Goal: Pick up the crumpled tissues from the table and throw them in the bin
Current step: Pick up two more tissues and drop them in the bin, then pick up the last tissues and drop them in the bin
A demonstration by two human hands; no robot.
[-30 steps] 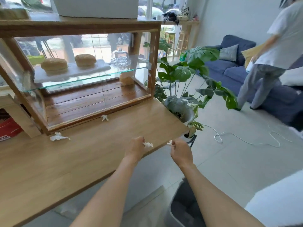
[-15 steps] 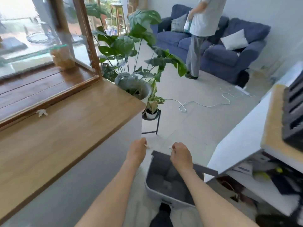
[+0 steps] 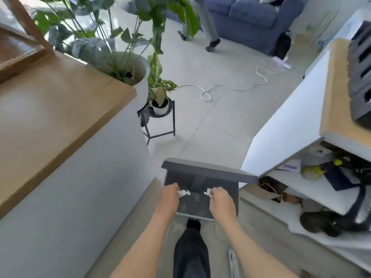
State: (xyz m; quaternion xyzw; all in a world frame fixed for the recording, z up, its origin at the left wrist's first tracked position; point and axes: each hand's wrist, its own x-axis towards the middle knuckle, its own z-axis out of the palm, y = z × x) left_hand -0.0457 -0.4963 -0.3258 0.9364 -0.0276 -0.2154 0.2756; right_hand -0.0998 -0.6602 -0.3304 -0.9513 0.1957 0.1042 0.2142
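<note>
Two tissues, one pinched in your left hand (image 3: 167,199) (left tissue (image 3: 184,193)), one in your right hand (image 3: 221,201) (right tissue (image 3: 207,192)). A second ago they were at the tabletop (image 3: 60,97) edge; now they're over the open bin (image 3: 202,197), so just let go.

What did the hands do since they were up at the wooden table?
Both hands moved from the table edge down over the open bin. The left hand and right hand each still pinch a crumpled tissue; nothing is dropped yet.
</note>
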